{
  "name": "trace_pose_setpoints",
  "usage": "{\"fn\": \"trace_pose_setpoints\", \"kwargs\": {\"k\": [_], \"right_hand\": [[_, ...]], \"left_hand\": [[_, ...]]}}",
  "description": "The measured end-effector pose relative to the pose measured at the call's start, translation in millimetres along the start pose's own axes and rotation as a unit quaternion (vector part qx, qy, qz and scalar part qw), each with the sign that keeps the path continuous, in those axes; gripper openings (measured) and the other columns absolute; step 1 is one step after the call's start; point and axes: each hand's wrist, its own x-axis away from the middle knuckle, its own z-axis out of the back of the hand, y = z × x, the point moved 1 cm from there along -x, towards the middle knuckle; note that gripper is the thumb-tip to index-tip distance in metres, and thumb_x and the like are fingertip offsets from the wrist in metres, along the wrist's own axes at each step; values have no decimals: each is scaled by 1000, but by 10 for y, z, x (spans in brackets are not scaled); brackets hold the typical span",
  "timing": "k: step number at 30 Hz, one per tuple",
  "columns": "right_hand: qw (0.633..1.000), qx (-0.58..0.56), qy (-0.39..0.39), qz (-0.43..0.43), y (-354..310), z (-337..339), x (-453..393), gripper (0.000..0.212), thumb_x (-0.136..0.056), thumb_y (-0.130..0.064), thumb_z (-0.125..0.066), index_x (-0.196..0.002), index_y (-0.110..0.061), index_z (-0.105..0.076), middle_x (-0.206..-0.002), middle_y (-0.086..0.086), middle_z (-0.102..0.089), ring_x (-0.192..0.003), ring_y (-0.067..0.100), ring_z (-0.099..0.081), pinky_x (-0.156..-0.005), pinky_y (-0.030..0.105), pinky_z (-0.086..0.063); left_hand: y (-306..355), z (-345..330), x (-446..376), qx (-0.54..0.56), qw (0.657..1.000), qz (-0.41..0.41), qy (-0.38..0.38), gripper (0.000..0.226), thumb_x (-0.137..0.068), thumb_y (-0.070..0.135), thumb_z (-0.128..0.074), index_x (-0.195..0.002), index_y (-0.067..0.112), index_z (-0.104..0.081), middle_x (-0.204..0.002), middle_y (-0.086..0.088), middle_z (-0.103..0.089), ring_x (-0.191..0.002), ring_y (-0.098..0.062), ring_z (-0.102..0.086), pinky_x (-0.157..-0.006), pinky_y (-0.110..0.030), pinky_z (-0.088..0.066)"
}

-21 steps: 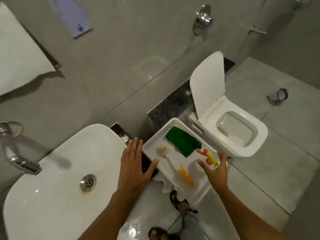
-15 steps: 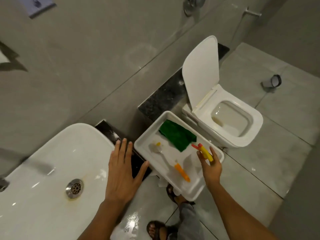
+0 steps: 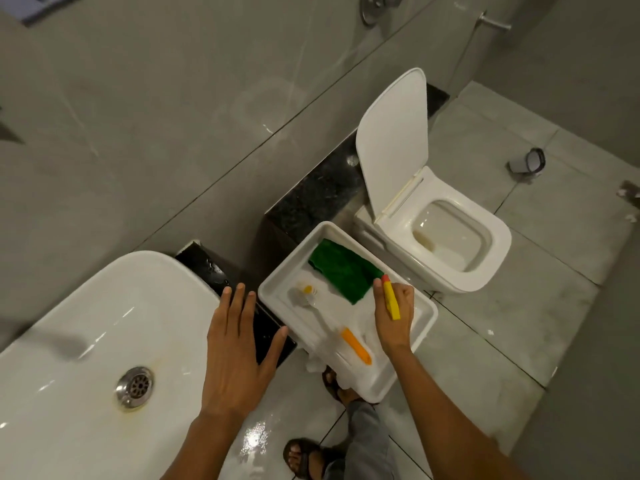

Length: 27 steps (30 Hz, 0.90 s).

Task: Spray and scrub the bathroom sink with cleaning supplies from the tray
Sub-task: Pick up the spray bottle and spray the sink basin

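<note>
Right now the right hand (image 3: 394,313) is over the white tray (image 3: 273,292), fingers curled around a yellow spray bottle (image 3: 391,301) with a red tip pointing away from the person. Bottle body mostly hidden by the hand; only the yellow top strip and red nozzle show. Cannot tell if it is lifted clear of the tray floor or touching it.

Left hand (image 3: 239,351) is flat and spread, fingers extended, palm down, holding nothing. It hovers over or rests on the right rim of the white sink (image 3: 86,323); contact cannot be confirmed. Thumb points toward the tray's near-left edge, close to it.

Tray sits to the right of the sink, between sink and toilet (image 3: 450,237), its support hidden. Inside it: green cloth (image 3: 343,271) at the far end, partly under the right hand's fingertips; a brush (image 3: 311,303) with white head and clear handle along the middle; orange-handled tool (image 3: 355,344) at the near end, beside the right wrist.

Sink basin is empty, metal drain (image 3: 135,386) near centre, yellowish staining around it. Black counter strip (image 3: 207,268) between sink and tray. Toilet lid is up. Sandalled feet (image 3: 304,459) on wet grey floor tiles below the tray.
</note>
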Motion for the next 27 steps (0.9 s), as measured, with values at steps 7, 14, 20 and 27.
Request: {"fn": "trace_pose_setpoints", "kwargs": {"k": [7,14,20,27], "right_hand": [[987,-96,-109,74,-807,199,446,38,-107,-47,-54,-100,-15,-74,-97,0,-76,-96,8,-73,-85,12,-53],[948,-93,-287,103,-1630,-66,1285,30,-108,-47,-52,-104,-22,-69,-94,6,-75,-95,27,-74,-94,42,-58],[900,-149,-410,7,-1803,-359,2344,44,-94,-50,-68,-123,-17,-64,-92,21,-76,-86,38,-77,-83,41,-64],[895,-29,-445,-5,-1561,-605,3086,35,-99,-40,-70,-107,-11,-51,-83,18,-75,-79,32,-75,-79,44,-63]], "left_hand": [[-38,204,143,94,993,-18,73,77,-103,59,-53,-164,13,-38,-176,-8,-33,-164,-28,-30,-133,-46,-24],[-627,630,591,126,979,88,131,76,-106,61,-45,-164,13,-38,-176,-9,-34,-163,-32,-33,-132,-53,-28],[-1501,952,1320,105,965,171,171,80,-108,69,-31,-162,11,-44,-175,-10,-37,-163,-31,-34,-132,-52,-29],[-2095,1031,1790,116,915,302,240,73,-108,58,-38,-160,9,-46,-173,-11,-39,-162,-32,-34,-131,-55,-28]]}}
